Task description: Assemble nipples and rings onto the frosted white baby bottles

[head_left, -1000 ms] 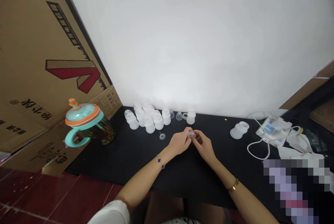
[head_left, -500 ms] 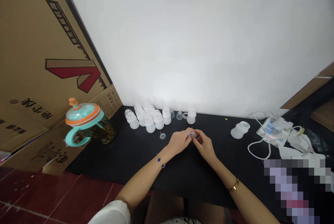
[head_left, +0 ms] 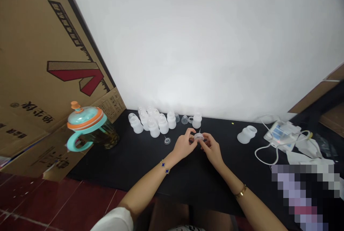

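Both hands meet over the black table [head_left: 129, 166], holding one small translucent ring piece [head_left: 199, 136] with a thin spike pointing up. My left hand [head_left: 185, 144] grips its left side between thumb and fingers, the index finger raised and bent. Fingers of my right hand [head_left: 212, 149] pinch the right side. Beyond them stands a white bottle [head_left: 197, 120] beside a translucent ring [head_left: 190, 119] and a clear dome cap [head_left: 184, 119]. A flat clear disc with a thin stem [head_left: 167, 140] lies left of my left hand.
Several white bottles with clear caps [head_left: 154, 128] stand together at the back left. An open white bottle [head_left: 245, 135] lies tilted on the right, near a white cable [head_left: 264, 159]. At the left are a turquoise-handled jug [head_left: 86, 127] and large cardboard [head_left: 32, 44].
The ring piece has come into fuller view between my fingers, its spike more visible. My left index finger has lifted away from it.
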Available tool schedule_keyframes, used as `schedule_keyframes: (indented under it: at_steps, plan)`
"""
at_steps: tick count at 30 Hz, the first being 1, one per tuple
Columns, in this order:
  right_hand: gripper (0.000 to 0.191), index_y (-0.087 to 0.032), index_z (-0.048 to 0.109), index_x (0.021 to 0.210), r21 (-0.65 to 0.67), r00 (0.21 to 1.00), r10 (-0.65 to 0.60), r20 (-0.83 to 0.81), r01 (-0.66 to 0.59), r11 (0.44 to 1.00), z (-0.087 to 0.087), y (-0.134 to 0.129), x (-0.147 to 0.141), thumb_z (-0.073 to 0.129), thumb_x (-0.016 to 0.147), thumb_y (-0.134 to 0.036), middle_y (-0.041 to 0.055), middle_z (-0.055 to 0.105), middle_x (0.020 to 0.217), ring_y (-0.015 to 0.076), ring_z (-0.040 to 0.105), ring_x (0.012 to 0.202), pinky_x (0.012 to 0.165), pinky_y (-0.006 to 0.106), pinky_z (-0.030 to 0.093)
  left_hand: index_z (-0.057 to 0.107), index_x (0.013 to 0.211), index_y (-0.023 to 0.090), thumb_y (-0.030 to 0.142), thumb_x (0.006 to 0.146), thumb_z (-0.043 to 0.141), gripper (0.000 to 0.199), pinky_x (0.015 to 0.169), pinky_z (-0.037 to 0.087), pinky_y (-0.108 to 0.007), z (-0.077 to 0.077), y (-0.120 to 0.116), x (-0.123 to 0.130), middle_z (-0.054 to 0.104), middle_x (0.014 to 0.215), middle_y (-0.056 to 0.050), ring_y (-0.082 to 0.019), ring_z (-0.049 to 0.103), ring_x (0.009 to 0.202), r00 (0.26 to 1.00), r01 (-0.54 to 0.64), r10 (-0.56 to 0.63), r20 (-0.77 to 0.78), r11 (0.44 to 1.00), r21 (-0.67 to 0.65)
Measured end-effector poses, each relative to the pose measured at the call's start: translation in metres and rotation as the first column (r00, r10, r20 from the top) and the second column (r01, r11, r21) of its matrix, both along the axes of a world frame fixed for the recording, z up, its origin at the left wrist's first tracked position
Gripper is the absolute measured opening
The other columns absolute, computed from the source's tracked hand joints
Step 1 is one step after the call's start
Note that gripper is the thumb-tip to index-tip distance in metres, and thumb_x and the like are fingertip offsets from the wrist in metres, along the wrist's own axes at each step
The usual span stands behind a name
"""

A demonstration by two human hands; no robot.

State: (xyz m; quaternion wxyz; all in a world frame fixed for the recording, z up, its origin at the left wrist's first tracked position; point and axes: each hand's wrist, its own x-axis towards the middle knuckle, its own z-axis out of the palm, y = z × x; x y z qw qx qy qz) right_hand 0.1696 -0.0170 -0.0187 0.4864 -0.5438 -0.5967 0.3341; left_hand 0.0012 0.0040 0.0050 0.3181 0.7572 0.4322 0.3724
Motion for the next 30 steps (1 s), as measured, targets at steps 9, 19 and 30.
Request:
schedule_keyframes:
  at_steps: [9,19,30]
  plan:
    - [0.038,-0.021,0.068,0.103,0.025,0.986,0.041,0.162,-0.046,0.999,0.0034,-0.0022,-0.0009,0.056,0.092,-0.055,0.0033,0.071,0.08,0.0184,0.063,0.061,0.056,0.028,0.049,0.058,0.105,0.024,0.022,0.089,0.058,0.017,0.075,0.054,-0.029,-0.002,0.0006,-0.0001,0.074,0.09,0.0,-0.017,0.07,0.079,0.994,-0.084,0.093,-0.064,0.988,0.133]
    - [0.037,-0.021,0.07,0.102,0.022,0.98,0.045,0.192,-0.05,0.999,0.0056,-0.0041,-0.0015,0.054,0.093,-0.053,0.0005,0.065,0.068,0.018,0.06,0.06,0.055,0.026,0.045,0.053,0.108,0.025,0.022,0.089,0.056,0.02,0.067,0.055,-0.025,0.0024,0.0003,0.0009,0.076,0.095,0.0,-0.016,0.073,0.079,0.997,-0.024,0.023,0.079,1.0,0.014]
    - [0.039,-0.021,0.069,0.098,0.02,0.977,0.043,0.209,-0.048,0.999,0.0061,-0.0041,-0.0027,0.053,0.093,-0.056,0.0014,0.067,0.071,0.0177,0.059,0.06,0.054,0.027,0.042,0.052,0.105,0.025,0.021,0.09,0.055,0.015,0.063,0.049,-0.024,0.0047,-0.0001,-0.0003,0.075,0.081,0.003,-0.015,0.069,0.066,0.999,-0.032,0.032,0.03,0.999,0.026]
